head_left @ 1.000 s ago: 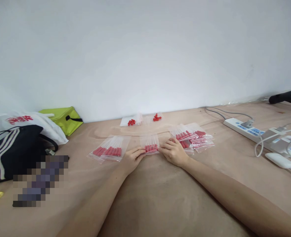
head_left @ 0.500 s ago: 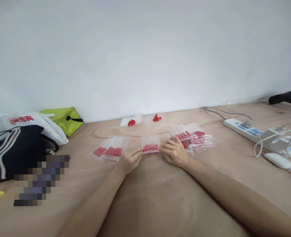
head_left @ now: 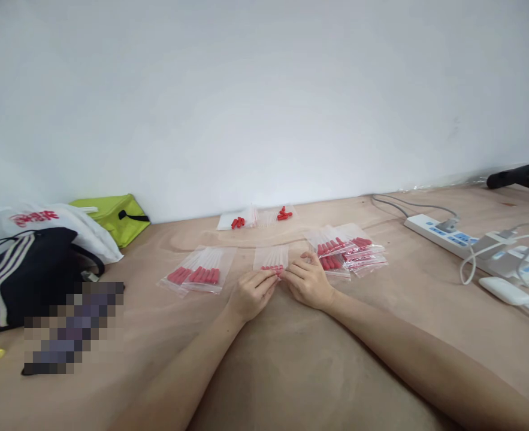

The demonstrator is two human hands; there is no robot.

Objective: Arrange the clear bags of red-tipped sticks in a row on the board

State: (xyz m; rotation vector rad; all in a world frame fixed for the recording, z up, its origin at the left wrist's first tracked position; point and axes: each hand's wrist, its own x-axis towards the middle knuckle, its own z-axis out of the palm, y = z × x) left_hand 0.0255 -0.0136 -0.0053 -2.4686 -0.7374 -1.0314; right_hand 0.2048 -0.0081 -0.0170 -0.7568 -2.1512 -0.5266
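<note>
A small clear zip bag lies flat between my hands, holding several thin white sticks with red ends. My left hand pinches its near edge, covering part of the red ends. My right hand has its fingertips closed on the same edge, at the right corner, close to the left fingertips. Left of them lie filled zip bags of the same kind, overlapping. A pile of filled zip bags sits just beyond my right hand.
Against the wall lie more clear bags with red pieces. A white power strip with cables and a white adapter are on the right. At left stand a black striped bag, a white plastic bag and a green bag.
My left hand has slid right along the bag's near edge, to the right hand's fingertips. The right hand has shifted slightly left.
</note>
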